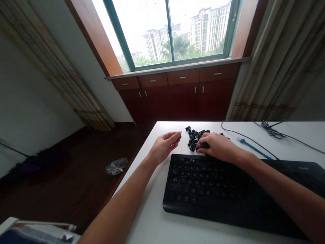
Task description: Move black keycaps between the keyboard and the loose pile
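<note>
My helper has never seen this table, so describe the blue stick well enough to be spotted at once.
On the white table, find the wide black keyboard. Just beyond its far edge, right of the heap of small black keys, a thin blue stick lies at a slant. Its blue body and pale tip set it apart from the dark keys, keyboard and cables around it.

Window (172,51): green-framed; from my remote post I see high-rises (212,28) above treetops (177,47).
Curtains (274,67): patterned beige, hanging on both sides.
Cabinet (172,101): red-brown, silver-handled, below the sill (177,68).
Walls (27,91): pale, in shadow.
Floor (83,183): dark; a clear plastic bag (116,166) lies near my white bench (144,217).
Light: daylight through the glass, dim corners at left.
</note>
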The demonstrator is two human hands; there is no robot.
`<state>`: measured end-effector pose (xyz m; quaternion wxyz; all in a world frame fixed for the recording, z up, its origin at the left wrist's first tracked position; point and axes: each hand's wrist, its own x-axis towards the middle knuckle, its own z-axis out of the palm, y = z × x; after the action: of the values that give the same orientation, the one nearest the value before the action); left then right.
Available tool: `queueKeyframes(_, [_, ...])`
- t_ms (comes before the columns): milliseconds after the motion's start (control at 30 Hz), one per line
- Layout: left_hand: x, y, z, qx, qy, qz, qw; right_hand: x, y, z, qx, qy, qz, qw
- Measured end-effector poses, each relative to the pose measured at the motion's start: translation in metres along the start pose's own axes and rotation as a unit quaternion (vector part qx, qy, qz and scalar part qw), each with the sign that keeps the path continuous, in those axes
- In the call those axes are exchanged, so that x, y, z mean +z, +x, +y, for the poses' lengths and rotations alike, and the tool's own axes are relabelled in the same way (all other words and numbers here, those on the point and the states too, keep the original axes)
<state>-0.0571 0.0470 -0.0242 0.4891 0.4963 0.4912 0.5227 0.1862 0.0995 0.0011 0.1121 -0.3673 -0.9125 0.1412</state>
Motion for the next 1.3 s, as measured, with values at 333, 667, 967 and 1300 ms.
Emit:
queueKeyframes(333, [0.005, -0.009, 0.013, -0.109, -0.277, -0.053, 0.953, -0.002, 0.0, 0.003, 0.0, 0.025, 0.003, 1.0])
queueKeyframes(667, [0.012, -0.014, 0.019, -0.127, -0.254, -0.093, 0.954, -0.021, -0.003, -0.032, -0.053, 0.217, 0.162, 0.961])
queueKeyframes(967, [0.017, -0.017, 0.019, -0.118, -0.201, -0.119, 0.965, -0.022, -0.005, -0.045, -0.067, 0.282, 0.143, 0.946])
queueKeyframes(1300, [0.013, -0.004, 0.007, -0.04, -0.256, 0.06, 0.964, -0.023, -0.007, -0.041, -0.018, 0.328, 0.059, 0.943])
